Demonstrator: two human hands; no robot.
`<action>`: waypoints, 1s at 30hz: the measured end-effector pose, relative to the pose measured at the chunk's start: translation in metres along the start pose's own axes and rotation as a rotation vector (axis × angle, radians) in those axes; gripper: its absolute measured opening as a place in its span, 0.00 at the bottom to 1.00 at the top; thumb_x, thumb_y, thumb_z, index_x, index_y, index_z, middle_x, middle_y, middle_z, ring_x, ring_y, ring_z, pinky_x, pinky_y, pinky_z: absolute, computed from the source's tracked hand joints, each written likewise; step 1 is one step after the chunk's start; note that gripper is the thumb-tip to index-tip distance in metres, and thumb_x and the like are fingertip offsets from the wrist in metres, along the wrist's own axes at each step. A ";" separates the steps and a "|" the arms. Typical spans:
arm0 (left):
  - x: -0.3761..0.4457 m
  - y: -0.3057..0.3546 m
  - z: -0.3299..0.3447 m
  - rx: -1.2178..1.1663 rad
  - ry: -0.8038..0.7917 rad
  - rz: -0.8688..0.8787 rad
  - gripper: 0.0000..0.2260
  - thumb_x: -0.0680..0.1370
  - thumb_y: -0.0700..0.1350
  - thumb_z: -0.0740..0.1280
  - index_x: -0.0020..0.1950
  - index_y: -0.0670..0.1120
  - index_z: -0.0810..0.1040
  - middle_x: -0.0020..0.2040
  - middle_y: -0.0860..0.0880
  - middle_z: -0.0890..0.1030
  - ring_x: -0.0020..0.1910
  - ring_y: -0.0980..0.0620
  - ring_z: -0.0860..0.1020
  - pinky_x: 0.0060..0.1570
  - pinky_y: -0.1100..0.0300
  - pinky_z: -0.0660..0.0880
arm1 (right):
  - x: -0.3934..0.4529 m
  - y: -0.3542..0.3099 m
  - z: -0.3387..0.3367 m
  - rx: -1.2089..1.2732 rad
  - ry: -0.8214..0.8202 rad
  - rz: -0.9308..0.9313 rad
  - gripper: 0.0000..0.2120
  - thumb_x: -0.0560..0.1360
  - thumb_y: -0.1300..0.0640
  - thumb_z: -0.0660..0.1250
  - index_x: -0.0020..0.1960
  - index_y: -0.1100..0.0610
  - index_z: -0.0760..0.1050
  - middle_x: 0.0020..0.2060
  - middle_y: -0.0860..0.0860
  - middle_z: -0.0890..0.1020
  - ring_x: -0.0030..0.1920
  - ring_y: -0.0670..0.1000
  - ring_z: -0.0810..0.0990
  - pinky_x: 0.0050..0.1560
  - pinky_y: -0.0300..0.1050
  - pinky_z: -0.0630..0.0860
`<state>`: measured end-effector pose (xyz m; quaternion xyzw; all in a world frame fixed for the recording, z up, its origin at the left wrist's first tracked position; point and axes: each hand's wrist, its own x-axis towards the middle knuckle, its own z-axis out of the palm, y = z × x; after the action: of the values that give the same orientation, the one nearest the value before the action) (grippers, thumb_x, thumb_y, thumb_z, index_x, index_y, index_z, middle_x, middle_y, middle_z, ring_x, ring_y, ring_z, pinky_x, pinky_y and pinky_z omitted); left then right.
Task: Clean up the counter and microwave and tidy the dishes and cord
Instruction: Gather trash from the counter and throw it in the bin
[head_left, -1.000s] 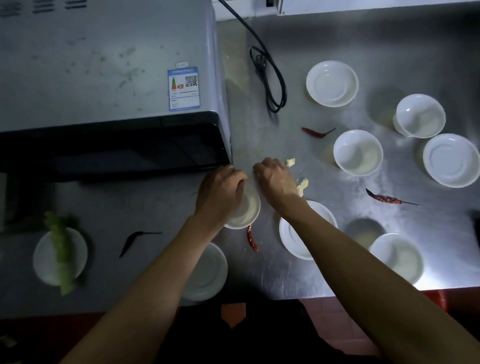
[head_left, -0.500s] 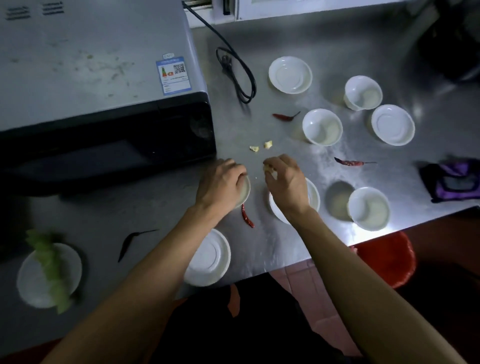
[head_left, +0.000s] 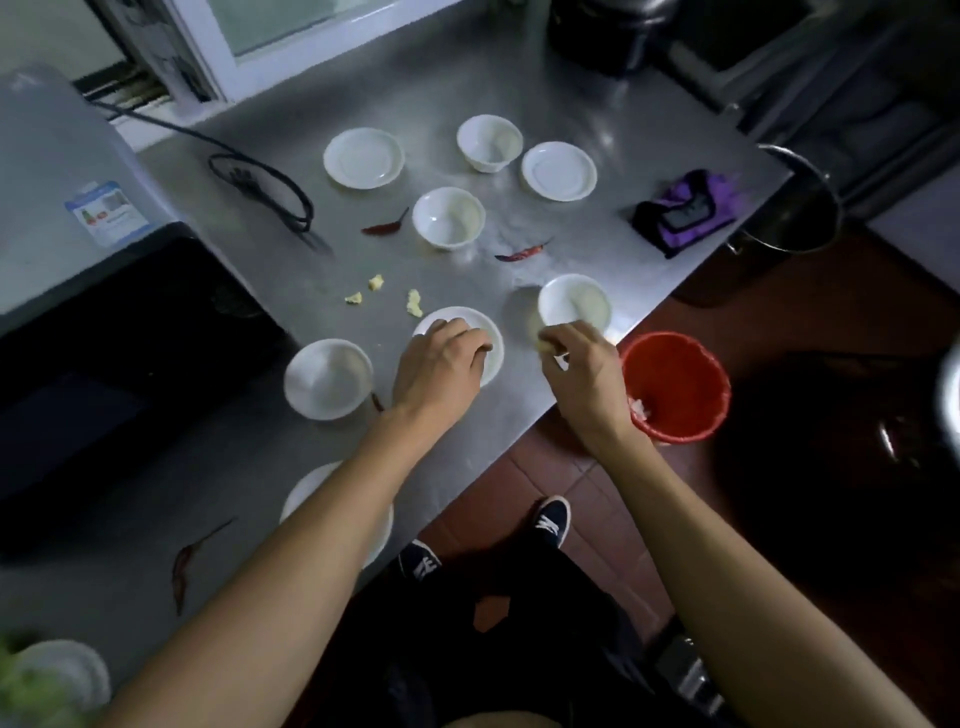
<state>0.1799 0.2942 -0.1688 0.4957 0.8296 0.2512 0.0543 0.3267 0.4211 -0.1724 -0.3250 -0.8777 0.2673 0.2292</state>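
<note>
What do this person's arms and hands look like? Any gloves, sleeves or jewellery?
Both arms are bare from the bottom edge of the picture to the fingers: no sleeves show. The left hand and right hand wear no gloves, and I see no ring, watch or bracelet on either wrist. Lower down, dark trousers and dark sneakers with white markings show.
</note>
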 end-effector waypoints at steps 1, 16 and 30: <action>0.006 0.013 0.007 -0.014 -0.016 0.028 0.05 0.76 0.39 0.69 0.49 0.45 0.84 0.46 0.46 0.82 0.47 0.41 0.79 0.42 0.46 0.78 | -0.005 0.011 -0.011 -0.010 0.030 0.027 0.06 0.76 0.65 0.68 0.50 0.60 0.82 0.46 0.55 0.81 0.41 0.54 0.80 0.42 0.53 0.78; 0.071 0.247 0.167 0.024 -0.260 0.315 0.05 0.77 0.43 0.68 0.51 0.49 0.82 0.47 0.49 0.80 0.50 0.45 0.77 0.50 0.49 0.76 | -0.083 0.234 -0.177 -0.065 0.180 0.393 0.07 0.75 0.63 0.70 0.51 0.57 0.83 0.45 0.51 0.81 0.44 0.52 0.80 0.45 0.48 0.77; 0.117 0.333 0.249 0.062 -0.432 0.393 0.05 0.77 0.44 0.69 0.52 0.49 0.82 0.49 0.50 0.80 0.52 0.46 0.77 0.52 0.49 0.75 | -0.097 0.321 -0.219 -0.044 0.175 0.548 0.07 0.75 0.64 0.69 0.52 0.59 0.83 0.45 0.53 0.81 0.44 0.55 0.80 0.43 0.50 0.78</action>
<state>0.4705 0.6108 -0.2094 0.6903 0.6943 0.1200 0.1645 0.6631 0.6308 -0.2279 -0.5767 -0.7397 0.2711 0.2163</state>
